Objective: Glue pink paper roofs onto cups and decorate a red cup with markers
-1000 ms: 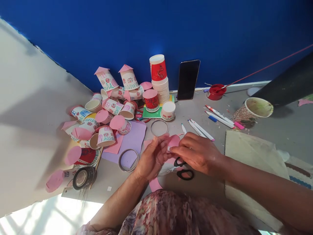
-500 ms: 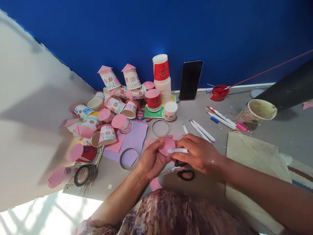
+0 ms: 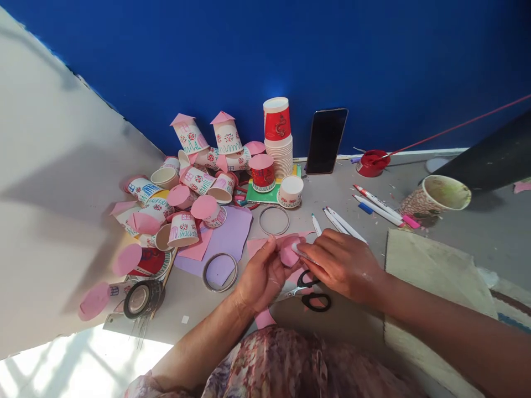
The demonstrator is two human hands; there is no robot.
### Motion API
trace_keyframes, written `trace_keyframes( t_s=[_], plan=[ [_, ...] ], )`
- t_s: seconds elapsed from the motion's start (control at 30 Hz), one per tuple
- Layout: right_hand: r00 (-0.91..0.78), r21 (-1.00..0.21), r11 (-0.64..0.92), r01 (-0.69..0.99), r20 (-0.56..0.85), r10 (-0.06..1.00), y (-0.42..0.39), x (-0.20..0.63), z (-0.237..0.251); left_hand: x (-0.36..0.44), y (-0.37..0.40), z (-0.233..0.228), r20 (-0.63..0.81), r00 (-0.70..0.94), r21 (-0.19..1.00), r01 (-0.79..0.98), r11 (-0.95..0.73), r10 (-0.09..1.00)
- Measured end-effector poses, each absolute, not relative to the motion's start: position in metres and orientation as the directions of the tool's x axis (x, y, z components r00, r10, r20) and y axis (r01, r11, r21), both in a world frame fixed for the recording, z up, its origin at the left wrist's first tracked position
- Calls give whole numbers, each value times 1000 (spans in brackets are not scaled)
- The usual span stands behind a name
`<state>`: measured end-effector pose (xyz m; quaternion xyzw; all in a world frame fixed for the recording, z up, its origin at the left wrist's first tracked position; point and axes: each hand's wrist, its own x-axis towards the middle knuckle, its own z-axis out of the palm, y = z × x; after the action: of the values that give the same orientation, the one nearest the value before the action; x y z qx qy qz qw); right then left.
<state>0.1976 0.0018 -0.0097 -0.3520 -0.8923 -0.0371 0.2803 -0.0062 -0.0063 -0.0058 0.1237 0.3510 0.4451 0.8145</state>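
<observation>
1. The left hand pinches a small pink paper piece between thumb and fingers, just above the grey table.
2. The right hand has its fingers pressed together around a white marker, whose end touches the pink paper piece.
3. Black-handled scissors lie on the table right under both hands.
4. To the left, a heap of decorated paper cups with pink tops sits near a roll of tape.
5. Behind, a stack of cups and a dark phone stand against the blue wall.
</observation>
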Motion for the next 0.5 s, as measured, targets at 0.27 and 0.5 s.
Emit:
trace_keyframes(
  t_s=[0.27, 0.5],
  plan=[
    [-634, -78, 764, 640, 507, 584, -2, 197, -14, -3, -9, -10, -467, 294, 577, -614, 539, 834],
    [-554, -46, 688, 724, 554, 621, -4, 189, -16, -2, -12, -11, -427, 307, 639, -563, 524, 850]
  ],
)
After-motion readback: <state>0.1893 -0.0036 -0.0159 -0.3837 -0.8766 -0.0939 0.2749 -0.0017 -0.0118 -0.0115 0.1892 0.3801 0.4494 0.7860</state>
